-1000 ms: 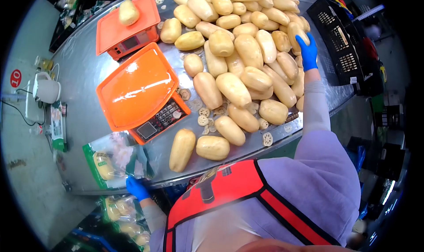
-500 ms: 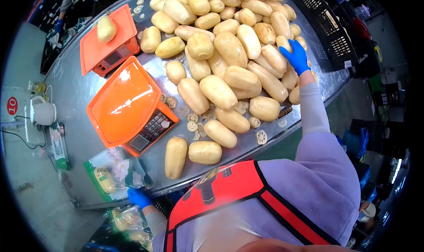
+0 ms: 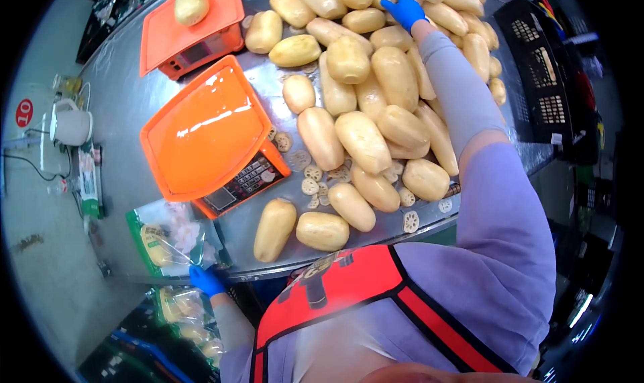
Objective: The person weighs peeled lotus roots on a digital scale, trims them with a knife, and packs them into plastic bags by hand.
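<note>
My right hand (image 3: pixel 404 10), in a blue glove, reaches over the far part of a heap of pale lotus root pieces (image 3: pixel 362 141), its fingers apart and touching the pieces there. At the table's near left edge is my left hand (image 3: pixel 206 280), also gloved in blue, at the corner of a clear and green plastic bag (image 3: pixel 176 237) with a root piece inside. Its fingers are partly hidden, so its grip is unclear. Two root pieces (image 3: pixel 323 231) lie apart near the front edge, beside the orange scale (image 3: pixel 208 134), whose tray is bare.
A second orange scale (image 3: pixel 191 30) at the back left carries one root piece (image 3: pixel 192 4). Cut slices (image 3: pixel 312 173) lie near the heap. A black crate (image 3: pixel 537 67) stands on the right, a white kettle (image 3: pixel 70 126) on the left, and more bagged roots (image 3: pixel 191 316) sit below the table.
My right hand has moved from the heap's right side to its far middle, reaching further out. My left hand has stayed by the bag. The camera view has shifted.
</note>
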`<state>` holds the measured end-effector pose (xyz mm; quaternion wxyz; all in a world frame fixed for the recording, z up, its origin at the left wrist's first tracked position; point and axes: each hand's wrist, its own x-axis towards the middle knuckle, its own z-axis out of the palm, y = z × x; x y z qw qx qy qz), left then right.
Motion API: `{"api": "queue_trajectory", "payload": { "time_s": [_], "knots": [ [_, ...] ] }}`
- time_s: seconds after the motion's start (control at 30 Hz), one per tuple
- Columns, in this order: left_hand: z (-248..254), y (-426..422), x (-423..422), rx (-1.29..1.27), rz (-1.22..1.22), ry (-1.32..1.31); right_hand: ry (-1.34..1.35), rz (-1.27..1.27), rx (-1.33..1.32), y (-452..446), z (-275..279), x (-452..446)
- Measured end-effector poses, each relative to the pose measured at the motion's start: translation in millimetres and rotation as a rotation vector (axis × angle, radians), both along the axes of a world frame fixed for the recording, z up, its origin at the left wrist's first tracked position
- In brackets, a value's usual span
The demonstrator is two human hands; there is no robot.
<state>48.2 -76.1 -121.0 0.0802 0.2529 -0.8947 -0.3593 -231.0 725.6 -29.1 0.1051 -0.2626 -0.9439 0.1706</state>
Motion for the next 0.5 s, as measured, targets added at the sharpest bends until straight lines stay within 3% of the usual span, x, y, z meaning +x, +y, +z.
{"api": "queue_trajectory", "payload": {
  "time_s": [0.1, 0.2, 0.4, 0.43, 0.47, 0.5],
  "knots": [
    [34.8, 36.9, -6.9, 0.043, 0.015, -0.001, -0.141, -0.010, 0.117, -8.3, -2.1, -20.5],
    [31.0, 33.2, -6.6, 0.129, 0.037, 0.003, -0.192, -0.070, 0.110, -16.9, 1.8, -23.2],
    [21.3, 21.2, -3.9, 0.122, 0.021, -0.002, 0.004, -0.067, -0.006, -21.6, 21.7, 14.0],
    [15.9, 17.0, -1.2, 0.128, 0.017, 0.000, 0.166, 0.036, -0.162, -7.7, 15.7, 26.2],
    [5.8, 9.5, 2.6, 0.009, -0.016, 0.021, 0.330, 0.139, -0.314, 5.9, 11.4, 34.2],
    [0.1, 5.4, 3.0, -0.112, -0.052, 0.044, 0.336, 0.131, -0.307, -0.5, 24.2, 47.8]
  ]
}}
